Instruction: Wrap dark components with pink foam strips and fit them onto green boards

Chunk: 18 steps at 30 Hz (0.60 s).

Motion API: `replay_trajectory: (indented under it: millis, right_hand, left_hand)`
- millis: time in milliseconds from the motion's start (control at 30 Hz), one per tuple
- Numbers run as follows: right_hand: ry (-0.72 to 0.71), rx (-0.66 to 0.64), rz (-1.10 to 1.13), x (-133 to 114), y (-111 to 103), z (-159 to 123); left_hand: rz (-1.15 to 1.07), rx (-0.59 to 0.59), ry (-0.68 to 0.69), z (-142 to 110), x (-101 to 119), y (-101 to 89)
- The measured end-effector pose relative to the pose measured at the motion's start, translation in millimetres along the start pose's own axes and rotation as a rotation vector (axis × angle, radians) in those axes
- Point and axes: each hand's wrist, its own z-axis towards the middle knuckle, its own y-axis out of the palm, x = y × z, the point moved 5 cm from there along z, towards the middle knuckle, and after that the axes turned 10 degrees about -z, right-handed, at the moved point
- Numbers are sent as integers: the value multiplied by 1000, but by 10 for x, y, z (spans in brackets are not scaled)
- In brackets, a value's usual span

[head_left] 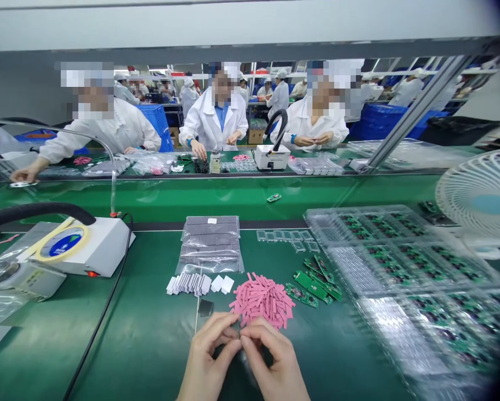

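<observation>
My left hand [208,356] and my right hand [272,356] sit at the bottom centre of the view, with their fingertips meeting over a small thin dark piece [238,328]. The piece is too small to identify. Just beyond my fingers lies a heap of pink foam strips [263,301], touching my right fingertips. A dark square pad [205,308] lies left of the heap. Several white pads [190,284] lie farther out, below a clear bag of grey strips [210,245]. Several green circuit boards [312,287] lie to the right.
Clear plastic trays of green circuit boards [404,273] are stacked on the right, beside a white fan [484,195]. A white machine with a tape roll [82,245] stands left. Beyond a green conveyor belt [191,197], co-workers in white coats handle parts.
</observation>
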Motion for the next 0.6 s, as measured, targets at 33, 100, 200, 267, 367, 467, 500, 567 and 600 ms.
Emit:
replay_trajectory:
  millis: [33,100,200,267,367,467,500,567,600]
  right_hand:
    - [-16,3,-14,-9,-3,-6]
    - [-22,1,-29,-9,-4,-14]
    - [1,-6,-21,14,-7,-15]
    - [16,-16,-10,31,-2,-16]
    - [19,-25,6,42,10,-21]
    - [22,-28,25,38,17,-21]
    - [23,-32,28,33,18,-19]
    - [28,-42,29,24,19,-16]
    - [30,-45,29,20,17,-15]
  left_hand:
    - [12,0,13,6,7,4]
    - [38,-8,34,14,21,15]
    - [82,-22,53,9,28,29]
    - [91,-23,52,0,17,31]
    - [73,-12,38,-6,-11,28]
    - [65,-4,46,-1,-20,30]
    - [64,-3,55,2,-18,32]
    - [61,-2,73,4,-10,37]
    - [60,1,78,4,-7,39]
